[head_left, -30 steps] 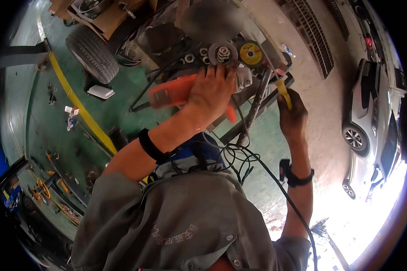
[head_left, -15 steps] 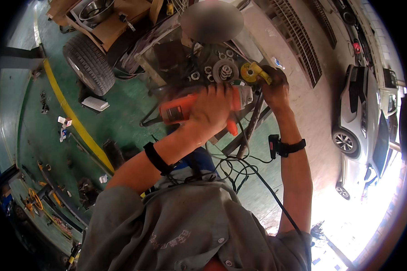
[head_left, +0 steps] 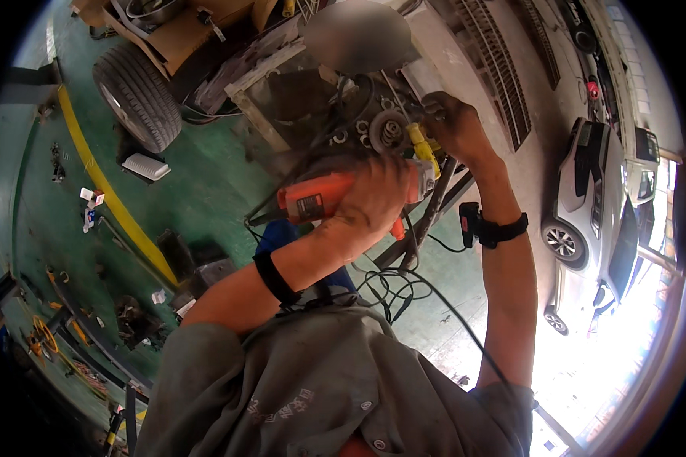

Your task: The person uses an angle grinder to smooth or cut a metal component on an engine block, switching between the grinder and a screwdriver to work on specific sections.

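My left hand (head_left: 370, 198) is wrapped round the body of an orange-red angle grinder (head_left: 310, 204), whose metal head (head_left: 425, 180) points right over the bench edge. My right hand (head_left: 465, 131) is above and right of the grinder head, its fingers curled. What they hold, if anything, is hidden. Just below those fingers is a yellow stubby piece (head_left: 419, 142), close to the grinder head; I cannot tell whether the hand touches it. Beyond it, a round grey ring-shaped metal part (head_left: 389, 131) lies among several nuts or rings on the bench.
A blurred round shape (head_left: 357, 36) covers the bench's far side. Black cable (head_left: 392, 293) hangs in loops below my hands. A tyre (head_left: 137, 97) and a cardboard box (head_left: 177, 53) stand left. Metal grating (head_left: 495, 72) lies at the far right, with a silver car (head_left: 598, 194) beyond.
My right hand has moved up and away from the yellow piece it was around. The round yellow disc beside it no longer shows. My left hand and the grinder have shifted right and slightly down.
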The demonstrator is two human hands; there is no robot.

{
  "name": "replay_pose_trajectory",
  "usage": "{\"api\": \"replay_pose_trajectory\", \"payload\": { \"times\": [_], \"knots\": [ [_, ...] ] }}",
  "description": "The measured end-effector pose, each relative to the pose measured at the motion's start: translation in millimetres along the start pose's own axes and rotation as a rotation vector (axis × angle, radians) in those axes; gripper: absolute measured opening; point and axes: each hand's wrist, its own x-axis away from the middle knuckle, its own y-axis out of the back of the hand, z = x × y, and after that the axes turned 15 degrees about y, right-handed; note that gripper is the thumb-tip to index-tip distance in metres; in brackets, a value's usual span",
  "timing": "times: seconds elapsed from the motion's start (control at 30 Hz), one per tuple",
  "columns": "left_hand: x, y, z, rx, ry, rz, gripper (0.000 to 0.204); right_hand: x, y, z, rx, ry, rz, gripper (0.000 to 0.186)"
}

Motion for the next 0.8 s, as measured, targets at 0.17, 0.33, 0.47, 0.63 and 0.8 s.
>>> {"api": "replay_pose_trajectory", "payload": {
  "times": [0.17, 0.33, 0.47, 0.63, 0.8],
  "knots": [
    [1, 2, 2, -0.022, -0.045, 0.009, 0.059, 4, 5, 19, -0.007, -0.044, 0.020, 0.034],
    [1, 2, 1, -0.068, -0.031, -0.032, 0.061, 57, 2, 32, -0.063, -0.111, -0.153, 0.033],
    [1, 7, -1, -0.038, -0.050, -0.085, 0.058, 116, -26, 34, -0.111, -0.240, -0.292, 0.031],
    [-3, -5, -9, 0.062, 0.075, 0.029, 0.069, 142, -71, 35, -0.264, -0.379, -0.498, 0.032],
    [-8, 0, -11, 0.033, 0.067, 0.105, 0.065, 135, -78, 41, -0.354, -0.458, -0.621, 0.032]
  ]
}}
